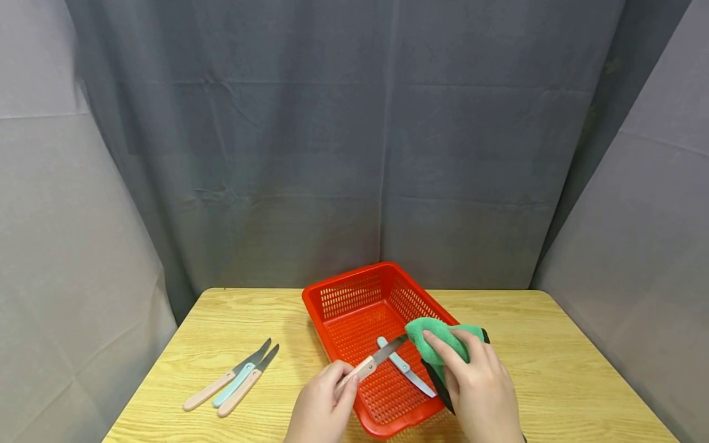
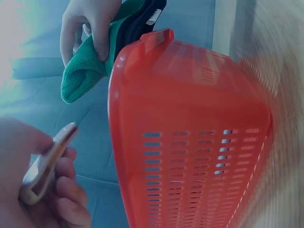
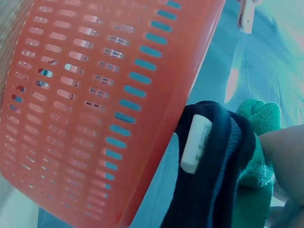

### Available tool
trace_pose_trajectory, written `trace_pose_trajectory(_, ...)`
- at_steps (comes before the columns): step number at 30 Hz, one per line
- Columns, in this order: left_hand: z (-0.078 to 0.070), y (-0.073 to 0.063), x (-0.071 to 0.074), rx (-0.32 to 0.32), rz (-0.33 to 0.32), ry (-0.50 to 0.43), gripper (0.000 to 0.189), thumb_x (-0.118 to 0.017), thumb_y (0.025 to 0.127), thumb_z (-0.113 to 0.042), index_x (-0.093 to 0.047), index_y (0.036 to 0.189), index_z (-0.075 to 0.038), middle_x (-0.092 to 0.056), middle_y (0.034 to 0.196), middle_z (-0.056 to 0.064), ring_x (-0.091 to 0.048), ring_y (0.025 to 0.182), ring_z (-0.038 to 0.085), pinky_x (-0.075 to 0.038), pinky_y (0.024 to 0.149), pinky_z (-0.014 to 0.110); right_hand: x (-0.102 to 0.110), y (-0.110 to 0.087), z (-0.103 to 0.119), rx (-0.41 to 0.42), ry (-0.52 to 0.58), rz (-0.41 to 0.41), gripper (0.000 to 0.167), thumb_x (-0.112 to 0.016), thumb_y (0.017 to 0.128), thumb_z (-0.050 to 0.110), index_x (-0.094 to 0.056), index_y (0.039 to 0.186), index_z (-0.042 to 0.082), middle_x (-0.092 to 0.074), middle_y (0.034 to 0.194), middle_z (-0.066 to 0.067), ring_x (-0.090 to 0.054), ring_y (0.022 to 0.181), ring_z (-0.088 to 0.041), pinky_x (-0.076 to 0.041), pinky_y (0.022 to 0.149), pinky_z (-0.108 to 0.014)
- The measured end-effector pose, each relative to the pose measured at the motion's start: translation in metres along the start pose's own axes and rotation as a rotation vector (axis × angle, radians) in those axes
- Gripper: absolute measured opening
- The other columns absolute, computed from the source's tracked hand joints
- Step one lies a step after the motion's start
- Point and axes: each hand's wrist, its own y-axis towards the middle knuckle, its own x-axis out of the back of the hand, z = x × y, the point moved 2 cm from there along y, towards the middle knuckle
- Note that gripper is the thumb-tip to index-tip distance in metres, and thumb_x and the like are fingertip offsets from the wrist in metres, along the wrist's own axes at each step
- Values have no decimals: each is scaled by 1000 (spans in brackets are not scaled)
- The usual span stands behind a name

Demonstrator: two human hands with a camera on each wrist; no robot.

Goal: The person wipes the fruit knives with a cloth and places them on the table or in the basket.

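My left hand [image 1: 323,400] grips the pale beige handle of a knife [image 1: 362,369], its blade angled up to the right above the basket. Green cloth with a black border [image 1: 434,335] is bunched in my right hand [image 1: 482,381], fingers and thumb pinching its folds. In the head view the blade tip meets the cloth's edge; the right wrist view shows the blade [image 3: 233,78] a little apart from it. Below both hands is the red plastic basket [image 1: 312,301], with a light-blue-handled knife [image 1: 403,364] lying in it.
Left of the basket, three knives lie side by side on the wooden table [image 1: 559,369]: one beige-handled [image 1: 207,392], one light-blue-handled [image 1: 234,386] and another beige-handled [image 1: 239,394]. Grey curtains [image 1: 288,154] hang behind and at both sides.
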Motion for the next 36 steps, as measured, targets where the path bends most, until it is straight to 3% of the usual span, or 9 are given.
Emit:
trace_pose_trajectory(6, 1, 5, 5, 26, 28, 24, 4, -67, 99, -22, -66, 96, -20, -54, 78, -14, -47, 66, -1, -42, 61, 21, 1, -1, -2, -1, 3, -2, 75, -84, 65, -9, -72, 128, 30, -64, 114, -15, -62, 86, -35, -54, 63, -48)
trace_pose_trajectory(15, 3, 26, 17, -71, 66, 103, 7, -73, 96, -20, -68, 90, -21, -54, 84, -15, -47, 76, 3, -45, 69, 23, 0, -1, -3, -36, 1, 27, 77, -87, 64, -9, -71, 129, 31, -63, 115, -15, -63, 87, -35, -54, 64, -50)
trace_pose_trajectory(24, 6, 51, 13, -120, 240, 222, 9, -76, 94, -24, -72, 87, -19, -59, 82, -13, -48, 77, 6, -44, 73, 27, 1, -3, -4, -52, -5, 41, 77, -86, 65, -8, -71, 129, 32, -63, 116, -14, -64, 89, -35, -55, 65, -50)
trace_pose_trajectory(31, 5, 66, 2, -173, 321, 291, 13, -79, 91, -27, -72, 84, -18, -54, 75, -14, -45, 72, 4, -44, 77, 29, 1, -3, -5, -38, -3, 24, 75, -84, 66, -8, -71, 129, 32, -64, 115, -13, -64, 88, -34, -55, 65, -50)
trace_pose_trajectory(36, 5, 73, -5, -161, 394, 315, 15, -78, 91, -30, -73, 81, -20, -54, 74, -15, -44, 71, 5, -38, 71, 26, 0, -3, -5, -35, 3, 18, 75, -83, 66, -9, -71, 129, 32, -64, 115, -13, -64, 88, -34, -55, 65, -49)
